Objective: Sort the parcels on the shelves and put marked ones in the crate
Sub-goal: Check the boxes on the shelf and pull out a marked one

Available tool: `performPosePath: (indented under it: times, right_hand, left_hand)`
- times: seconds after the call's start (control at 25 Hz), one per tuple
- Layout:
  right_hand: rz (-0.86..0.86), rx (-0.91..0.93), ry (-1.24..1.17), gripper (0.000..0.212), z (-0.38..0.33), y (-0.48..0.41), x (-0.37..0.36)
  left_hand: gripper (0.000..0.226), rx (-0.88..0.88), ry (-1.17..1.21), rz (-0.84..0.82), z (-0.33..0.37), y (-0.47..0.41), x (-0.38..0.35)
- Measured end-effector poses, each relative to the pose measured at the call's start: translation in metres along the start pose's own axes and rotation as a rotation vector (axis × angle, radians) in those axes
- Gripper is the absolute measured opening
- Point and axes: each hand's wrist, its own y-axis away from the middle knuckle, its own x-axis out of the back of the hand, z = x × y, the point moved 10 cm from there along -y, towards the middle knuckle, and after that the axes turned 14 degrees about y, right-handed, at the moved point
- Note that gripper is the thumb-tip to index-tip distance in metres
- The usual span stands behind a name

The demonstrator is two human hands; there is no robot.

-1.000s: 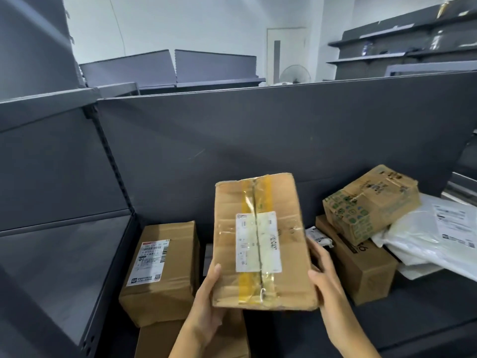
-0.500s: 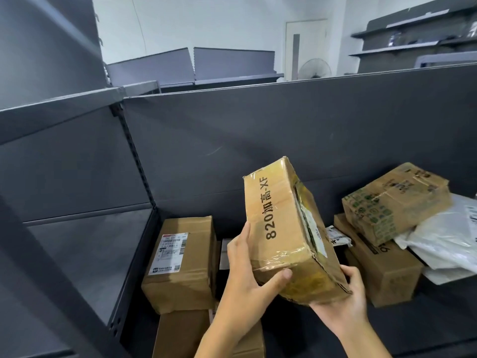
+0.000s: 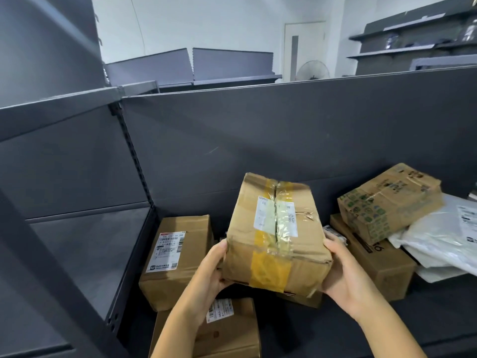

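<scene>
Left hand (image 3: 209,273) and right hand (image 3: 347,276) grip the taped parcel (image 3: 276,236) by its sides, label up so I can check for a mark (can't spot one), over other boxes (image 3: 178,254) on the shelf (image 3: 426,319); no crate in view.

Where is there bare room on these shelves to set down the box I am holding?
Free: the left shelf board, bordered by the slotted upright and the labelled box; also the dark strip in front of the right brown box and white mailers. Crowded: the middle, beneath the held box.
</scene>
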Motion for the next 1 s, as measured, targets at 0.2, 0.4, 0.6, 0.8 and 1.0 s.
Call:
performPosePath:
  times: [0.2, 0.4, 0.6, 0.8, 1.0]
  right_hand:
    - [-0.044, 0.177, 0.105, 0.054, -0.018, 0.007, -0.010]
    - [-0.118, 0.021, 0.044, 0.044, 0.004, -0.016, -0.052]
    - [-0.142, -0.061, 0.149, 0.030, 0.026, -0.061, -0.135]
    - [-0.086, -0.123, 0.236, 0.037, 0.063, -0.090, -0.176]
    - [-0.106, -0.096, 0.298, 0.046, 0.084, -0.104, -0.193]
  left_hand:
    - [0.075, 0.009, 0.026, -0.046, -0.010, 0.005, 0.004]
    - [0.059, -0.126, -0.008, 0.142, 0.015, 0.022, 0.042]
    - [0.050, -0.213, -0.033, 0.534, 0.051, 0.033, 0.120]
    - [0.058, -0.171, -0.215, 0.801, 0.057, 0.043, 0.158]
    - [0.060, -0.221, -0.514, 0.934, 0.057, 0.036, 0.155]
